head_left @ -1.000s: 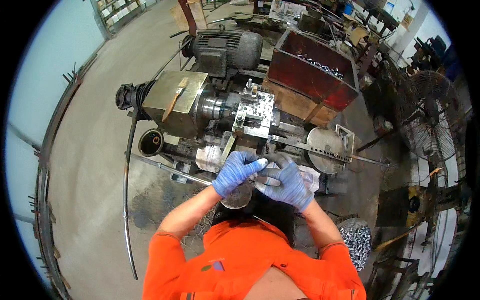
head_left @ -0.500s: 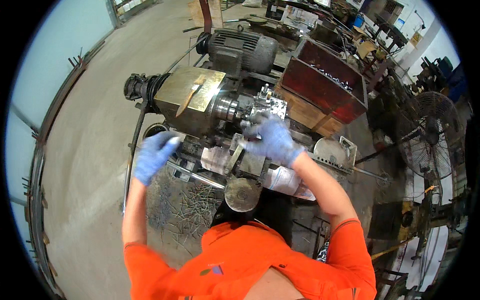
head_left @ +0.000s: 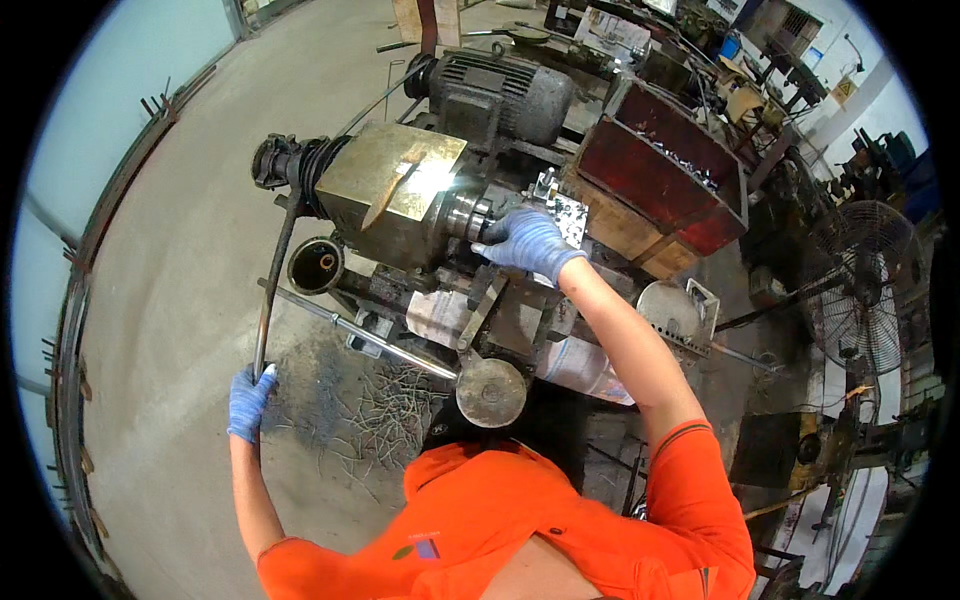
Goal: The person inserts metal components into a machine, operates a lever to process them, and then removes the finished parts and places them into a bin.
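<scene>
My left hand (head_left: 249,402), in a blue knit glove, is wrapped round the lower end of a long dark metal lever (head_left: 272,285) on the left side of a small lathe. My gloved right hand (head_left: 530,243) reaches over the lathe's tool area, its fingers closed beside the shiny round chuck (head_left: 466,216). Whatever those fingertips hold is hidden. A brush with a wooden handle (head_left: 383,203) lies on the brass-coloured headstock cover (head_left: 350,165). Below my right hand are a flat metal handle (head_left: 484,312) and a round metal disc (head_left: 491,392).
Behind the lathe sits a ribbed electric motor (head_left: 490,90). A dark red bin (head_left: 660,170) with small metal parts stands on a wooden box at the right. Further right is a caged fan (head_left: 865,270). Metal shavings (head_left: 385,410) litter the floor; a bright steel bar (head_left: 385,345) crosses above them.
My left hand has moved down and left and taken hold of the lever, which has swung slightly. My right hand has moved up toward the chuck and its fingers have closed.
</scene>
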Demonstrator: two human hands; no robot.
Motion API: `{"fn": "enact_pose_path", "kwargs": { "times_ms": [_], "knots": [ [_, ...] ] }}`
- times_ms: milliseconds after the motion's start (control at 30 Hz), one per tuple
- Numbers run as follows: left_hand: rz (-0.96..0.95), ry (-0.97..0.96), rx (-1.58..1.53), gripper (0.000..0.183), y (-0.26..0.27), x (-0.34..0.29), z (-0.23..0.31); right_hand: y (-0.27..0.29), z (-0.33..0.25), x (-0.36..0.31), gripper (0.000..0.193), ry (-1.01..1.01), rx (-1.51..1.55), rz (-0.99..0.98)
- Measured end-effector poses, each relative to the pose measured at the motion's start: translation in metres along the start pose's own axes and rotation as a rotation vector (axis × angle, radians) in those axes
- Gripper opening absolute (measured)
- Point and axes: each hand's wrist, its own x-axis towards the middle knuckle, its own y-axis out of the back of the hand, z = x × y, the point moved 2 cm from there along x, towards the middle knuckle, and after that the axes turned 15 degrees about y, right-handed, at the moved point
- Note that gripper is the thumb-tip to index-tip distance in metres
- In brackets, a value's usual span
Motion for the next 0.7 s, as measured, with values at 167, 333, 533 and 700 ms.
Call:
{"fn": "enact_pose_path", "kwargs": {
  "times_ms": [167, 333, 533, 700],
  "knots": [
    [0.075, 0.019, 0.135, 0.036, 0.009, -0.001, -0.008, 0.006, -0.012, 0.008, 0.050, -0.028, 0.054, 0.009],
    [0.384, -0.089, 0.650, 0.034, 0.013, -0.012, -0.005, 0.014, -0.017, 0.019, 0.044, -0.088, 0.106, -0.110],
    [0.432, 0.099, 0.777, 0.033, 0.010, -0.031, -0.002, 0.032, -0.043, 0.025, 0.055, -0.148, 0.055, -0.064],
    [0.650, -0.144, 1.131, 0.018, 0.069, 0.021, -0.013, 0.009, -0.026, 0.029, 0.047, -0.206, 0.049, -0.039]
  ]
}}
